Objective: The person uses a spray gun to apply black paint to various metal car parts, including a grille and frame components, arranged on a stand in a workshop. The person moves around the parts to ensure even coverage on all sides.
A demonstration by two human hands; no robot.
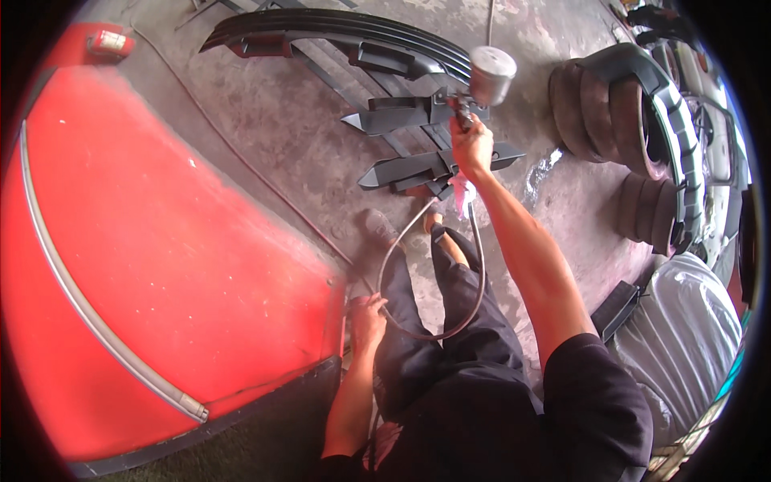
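Note:
Out in front of me, my right hand [472, 147] is wrapped round the grip of a spray gun [461, 104] with a pale metal cup [492, 74] on top. A pinkish-white rag [463, 193] hangs below the grip, where the air hose [483, 265] runs off in a loop. Low by the red panel, my left hand [368, 321] is closed on that hose. Just beyond the gun lie black pointed trim pieces, a farther one [393, 119] and a nearer one [405, 170], across dark rails of a stand. A long black slatted bumper part [337, 34] rests farther back.
A large red panel [177, 265] with a grey strip [104, 325] fills the left side. Hose trails over the concrete floor [241, 104]. On the right stand stacked tyres [580, 112], a black bumper piece [675, 104] and a silver-grey cover [683, 337].

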